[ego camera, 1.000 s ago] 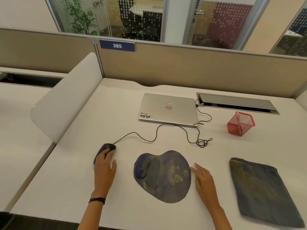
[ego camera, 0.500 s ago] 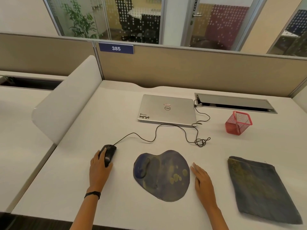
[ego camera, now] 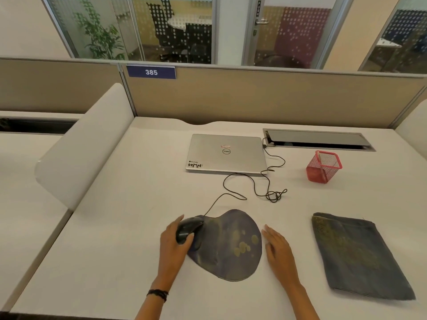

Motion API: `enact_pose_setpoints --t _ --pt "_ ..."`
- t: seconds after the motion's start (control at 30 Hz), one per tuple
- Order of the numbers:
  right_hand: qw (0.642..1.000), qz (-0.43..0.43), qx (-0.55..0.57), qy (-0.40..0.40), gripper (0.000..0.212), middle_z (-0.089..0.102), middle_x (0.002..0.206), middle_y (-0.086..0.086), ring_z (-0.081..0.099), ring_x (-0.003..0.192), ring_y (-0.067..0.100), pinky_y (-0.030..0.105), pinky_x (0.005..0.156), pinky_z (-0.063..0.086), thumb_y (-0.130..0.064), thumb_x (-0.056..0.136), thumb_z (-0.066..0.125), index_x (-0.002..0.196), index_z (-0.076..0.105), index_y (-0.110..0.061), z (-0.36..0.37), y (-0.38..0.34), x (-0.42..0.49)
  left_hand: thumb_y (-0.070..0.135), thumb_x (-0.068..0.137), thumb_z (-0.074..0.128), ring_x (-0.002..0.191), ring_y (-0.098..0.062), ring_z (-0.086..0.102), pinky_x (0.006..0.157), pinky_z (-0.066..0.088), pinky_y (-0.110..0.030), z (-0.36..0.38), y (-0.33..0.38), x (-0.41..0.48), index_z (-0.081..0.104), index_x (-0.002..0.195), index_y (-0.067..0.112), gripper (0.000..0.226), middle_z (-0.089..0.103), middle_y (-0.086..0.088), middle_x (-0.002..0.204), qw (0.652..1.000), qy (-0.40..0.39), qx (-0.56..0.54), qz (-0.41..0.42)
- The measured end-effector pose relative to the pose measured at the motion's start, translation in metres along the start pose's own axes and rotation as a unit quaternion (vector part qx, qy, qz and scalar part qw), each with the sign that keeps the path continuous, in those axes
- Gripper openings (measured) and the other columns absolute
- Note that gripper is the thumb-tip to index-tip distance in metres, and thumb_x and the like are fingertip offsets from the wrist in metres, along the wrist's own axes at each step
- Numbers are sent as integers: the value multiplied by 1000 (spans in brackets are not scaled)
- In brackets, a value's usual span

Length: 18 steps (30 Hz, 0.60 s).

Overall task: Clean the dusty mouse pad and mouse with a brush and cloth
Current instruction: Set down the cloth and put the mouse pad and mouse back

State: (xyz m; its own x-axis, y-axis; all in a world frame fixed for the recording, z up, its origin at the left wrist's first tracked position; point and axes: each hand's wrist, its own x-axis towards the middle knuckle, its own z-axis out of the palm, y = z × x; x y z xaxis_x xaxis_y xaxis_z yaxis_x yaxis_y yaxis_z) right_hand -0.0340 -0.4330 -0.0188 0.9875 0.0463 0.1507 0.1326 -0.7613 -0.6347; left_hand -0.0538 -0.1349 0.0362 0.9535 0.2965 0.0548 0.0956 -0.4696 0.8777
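As left hand (ego camera: 172,248) holds one mouse (ego camera: 188,227), one pad (ego camera: 231,248)

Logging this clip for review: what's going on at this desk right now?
A person's left hand grips the wired mouse at the left edge of the stained mouse pad. The right hand lies flat on the desk beside the pad's right edge. The folded cloth lies untouched farther right; no brush is in sight.

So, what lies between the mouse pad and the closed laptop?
In the head view, only the black mouse cable, looping over bare desk between the mouse pad and the laptop.
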Motion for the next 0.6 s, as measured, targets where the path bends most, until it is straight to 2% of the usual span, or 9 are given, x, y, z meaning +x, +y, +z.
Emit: enact_pose_setpoints --t 0.13,0.3,0.4,0.5,0.6 --pt "1000 13 20 0 44 50 140 5 46 130 21 33 110 34 -13 91 58 134 49 -11 0 -2 0 9 81 71 111 -6 54 98 45 -25 21 17 -10 51 120 38 53 58 15 121 999 -1 -29 44" --pt "999 19 28 12 50 44 145 3 42 132 17 28 110 30 -16 91 57 138 42 -14 -1 0 -1 16 86 67 121 -17 49 106 44 -39 49 23 -17 53 127 23 44 55 5 129 996 -66 -1 56" --pt "997 51 54 31 52 43 145 1 40 133 16 25 109 28 -16 92 56 140 38 -16 -1 -1 2 22 88 65 124 -11 39 108 37 -30 60 24 -21 50 129 26 44 50 5 135 994 -76 44 58" --pt "995 62 69 41 52 42 146 0 40 134 18 25 109 27 -14 93 55 141 36 -17 -4 -2 6 28 89 62 123 -10 37 102 30 -19 69 25 -22 50 131 24 44 46 2 138 991 -78 86 63" --pt "995 62 66 38 50 40 147 3 38 136 20 26 109 27 -14 94 52 141 36 -17 -7 -7 16 34 91 57 130 -12 32 103 29 -17 76 25 -23 43 136 27 48 37 3 145 983 -100 136 68"
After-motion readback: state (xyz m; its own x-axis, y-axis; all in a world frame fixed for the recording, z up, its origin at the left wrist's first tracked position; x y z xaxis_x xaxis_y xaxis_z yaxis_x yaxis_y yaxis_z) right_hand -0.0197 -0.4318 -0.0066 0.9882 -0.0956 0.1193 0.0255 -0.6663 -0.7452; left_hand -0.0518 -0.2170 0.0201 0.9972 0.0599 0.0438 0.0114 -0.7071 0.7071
